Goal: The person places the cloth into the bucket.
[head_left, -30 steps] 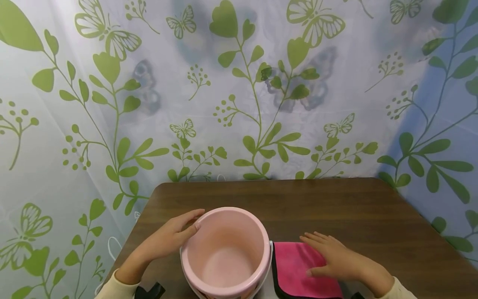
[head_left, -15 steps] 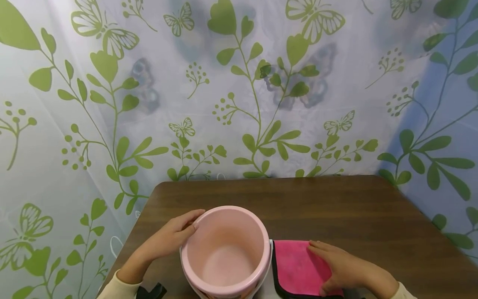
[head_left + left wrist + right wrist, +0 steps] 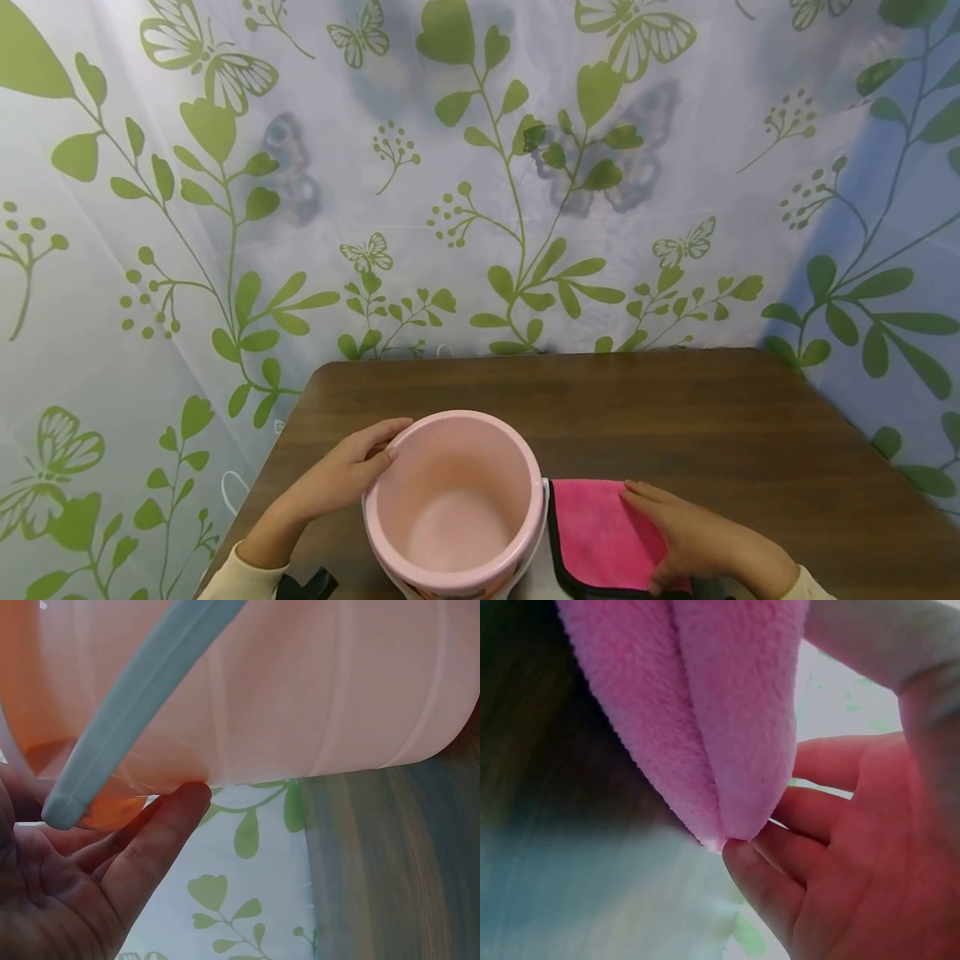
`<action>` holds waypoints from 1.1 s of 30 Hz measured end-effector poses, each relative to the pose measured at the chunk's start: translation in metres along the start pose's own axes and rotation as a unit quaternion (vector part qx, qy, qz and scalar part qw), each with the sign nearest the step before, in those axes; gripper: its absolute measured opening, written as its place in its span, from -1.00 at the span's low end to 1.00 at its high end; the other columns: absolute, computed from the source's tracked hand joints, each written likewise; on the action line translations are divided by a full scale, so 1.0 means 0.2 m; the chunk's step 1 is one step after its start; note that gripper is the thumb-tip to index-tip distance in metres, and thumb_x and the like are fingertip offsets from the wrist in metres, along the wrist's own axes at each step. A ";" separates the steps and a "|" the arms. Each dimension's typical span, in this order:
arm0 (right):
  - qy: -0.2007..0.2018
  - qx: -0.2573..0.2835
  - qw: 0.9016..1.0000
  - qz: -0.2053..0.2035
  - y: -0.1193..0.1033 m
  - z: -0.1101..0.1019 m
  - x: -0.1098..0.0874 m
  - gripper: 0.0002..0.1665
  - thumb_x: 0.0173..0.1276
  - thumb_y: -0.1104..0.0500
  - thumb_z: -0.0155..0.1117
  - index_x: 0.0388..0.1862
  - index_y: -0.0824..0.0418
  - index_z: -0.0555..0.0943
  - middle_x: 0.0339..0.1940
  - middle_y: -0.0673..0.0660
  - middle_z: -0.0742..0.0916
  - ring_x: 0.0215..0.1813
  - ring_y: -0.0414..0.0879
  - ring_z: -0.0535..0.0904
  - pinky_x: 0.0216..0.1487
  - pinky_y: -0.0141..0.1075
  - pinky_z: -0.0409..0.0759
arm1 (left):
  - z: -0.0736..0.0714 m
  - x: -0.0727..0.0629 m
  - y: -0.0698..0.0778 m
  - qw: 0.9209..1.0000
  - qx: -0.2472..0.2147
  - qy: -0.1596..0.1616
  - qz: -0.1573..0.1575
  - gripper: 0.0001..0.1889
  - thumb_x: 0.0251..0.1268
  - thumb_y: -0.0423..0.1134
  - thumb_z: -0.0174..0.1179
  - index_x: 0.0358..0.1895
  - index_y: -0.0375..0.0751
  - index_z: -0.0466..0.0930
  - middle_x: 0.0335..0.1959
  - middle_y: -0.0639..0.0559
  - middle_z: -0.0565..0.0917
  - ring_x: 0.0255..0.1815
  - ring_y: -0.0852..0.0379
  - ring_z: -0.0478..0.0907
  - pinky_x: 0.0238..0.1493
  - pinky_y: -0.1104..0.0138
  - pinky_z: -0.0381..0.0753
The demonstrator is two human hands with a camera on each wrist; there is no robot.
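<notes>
Leafy curtain behind, brown table. Left hand grips pink bucket at its left rim. Right hand has shifted to pink cloth, right of bucket: edge contact made, looks graspable, can't tell if pinched.

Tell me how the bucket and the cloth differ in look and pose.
Colour: the bucket is pale pink; the cloth is vivid pink with black edging.
Form: the bucket is smooth and hollow, with a pale handle; the cloth is fluffy and folded.
Pose: the bucket stands with its mouth upward; the cloth lies flat.
Shared: both are pink, side by side, and touched: the bucket by the left hand, the cloth by the right.
</notes>
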State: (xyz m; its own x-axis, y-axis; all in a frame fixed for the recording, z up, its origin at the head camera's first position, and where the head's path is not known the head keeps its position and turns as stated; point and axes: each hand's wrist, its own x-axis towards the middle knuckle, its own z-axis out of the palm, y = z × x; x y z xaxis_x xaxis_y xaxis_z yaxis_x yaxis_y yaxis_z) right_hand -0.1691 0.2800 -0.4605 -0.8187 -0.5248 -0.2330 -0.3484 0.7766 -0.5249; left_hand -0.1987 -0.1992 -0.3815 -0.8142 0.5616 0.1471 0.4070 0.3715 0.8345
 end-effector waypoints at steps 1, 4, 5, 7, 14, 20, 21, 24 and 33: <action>0.002 -0.001 1.000 0.000 0.00 0.00 0.00 0.32 -0.21 -0.07 0.78 0.48 0.42 0.34 0.49 0.38 0.36 0.41 0.39 0.32 0.08 0.13 0.60 | 0.00 0.00 0.00 1.000 -0.003 0.001 0.000 -0.53 0.61 -0.34 -0.02 0.43 -0.53 0.29 0.33 -0.38 0.47 0.23 -0.20 0.53 0.06 0.37 0.59; 0.009 -0.015 1.000 -0.003 0.00 0.01 0.00 0.29 -0.20 -0.09 0.77 0.46 0.42 0.37 0.46 0.36 0.40 0.37 0.36 0.37 0.08 0.10 0.60 | 0.00 0.00 -0.01 1.000 -0.012 0.003 -0.002 -0.54 0.61 -0.34 -0.02 0.43 -0.53 0.29 0.31 -0.38 0.48 0.19 -0.18 0.55 0.04 0.33 0.61; 0.013 -0.021 1.000 -0.005 0.00 0.01 0.00 0.28 -0.20 -0.10 0.76 0.45 0.41 0.38 0.45 0.35 0.42 0.36 0.34 0.39 0.08 0.07 0.61 | 0.00 0.00 -0.01 1.000 -0.014 0.003 -0.003 -0.54 0.61 -0.34 -0.02 0.43 -0.53 0.29 0.31 -0.38 0.49 0.18 -0.18 0.56 0.03 0.33 0.61; 0.022 -0.037 0.999 -0.008 0.00 0.02 0.00 0.26 -0.20 -0.12 0.75 0.43 0.40 0.41 0.42 0.33 0.45 0.31 0.30 0.44 0.07 0.01 0.61 | 0.00 0.00 -0.01 1.000 -0.017 0.004 -0.003 -0.54 0.61 -0.35 -0.02 0.43 -0.53 0.30 0.31 -0.38 0.49 0.18 -0.17 0.56 0.04 0.33 0.61; 0.045 -0.070 0.996 -0.018 -0.01 0.02 -0.01 0.09 -0.17 -0.07 0.73 0.34 0.36 0.51 0.30 0.26 0.56 0.17 0.21 0.54 0.04 -0.03 0.62 | 0.01 0.00 -0.01 1.000 -0.029 0.004 -0.004 -0.54 0.61 -0.36 -0.03 0.42 -0.53 0.30 0.31 -0.39 0.48 0.18 -0.18 0.56 0.03 0.33 0.61; 0.068 -0.098 0.992 -0.039 -0.01 0.02 -0.01 -0.12 -0.08 -0.02 0.70 0.22 0.29 0.59 0.10 0.13 0.66 0.05 0.08 0.60 -0.02 -0.04 0.64 | 0.00 0.00 -0.01 0.999 -0.034 0.003 -0.003 -0.55 0.61 -0.36 -0.03 0.42 -0.54 0.30 0.31 -0.39 0.48 0.17 -0.18 0.57 0.02 0.32 0.62; 0.074 -0.105 0.991 -0.046 -0.01 0.02 -0.02 -0.15 -0.07 -0.02 0.70 0.20 0.29 0.61 0.07 0.12 0.67 0.03 0.06 0.61 -0.03 -0.05 0.64 | 0.00 0.00 -0.01 0.999 -0.035 0.003 -0.003 -0.55 0.61 -0.36 -0.03 0.42 -0.54 0.30 0.30 -0.39 0.49 0.17 -0.19 0.57 0.02 0.32 0.62; 0.091 -0.121 0.986 -0.065 0.00 0.02 -0.02 -0.22 -0.05 -0.01 0.70 0.13 0.29 0.64 -0.02 0.08 0.71 -0.05 -0.01 0.63 -0.07 -0.08 0.65 | 0.01 -0.01 -0.01 0.999 -0.037 0.004 0.000 -0.55 0.61 -0.36 -0.03 0.41 -0.54 0.31 0.30 -0.39 0.49 0.17 -0.20 0.57 0.03 0.32 0.62; 0.107 -0.106 0.985 -0.084 0.02 0.03 -0.03 -0.35 -0.01 0.06 0.66 0.05 0.29 0.66 -0.15 -0.04 0.73 -0.22 -0.24 0.56 -0.21 -0.21 0.61 | 0.01 -0.01 -0.02 1.000 -0.030 0.005 0.002 -0.55 0.61 -0.35 -0.03 0.41 -0.53 0.31 0.30 -0.38 0.49 0.20 -0.20 0.55 0.04 0.34 0.61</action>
State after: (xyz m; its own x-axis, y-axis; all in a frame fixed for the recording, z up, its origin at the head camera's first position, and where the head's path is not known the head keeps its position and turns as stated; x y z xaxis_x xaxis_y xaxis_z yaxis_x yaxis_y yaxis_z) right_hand -0.1638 0.2834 -0.4652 -0.8109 -0.5843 0.0330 -0.5565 0.7524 -0.3524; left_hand -0.1980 -0.1995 -0.3855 -0.8166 0.5556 0.1564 0.3857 0.3237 0.8640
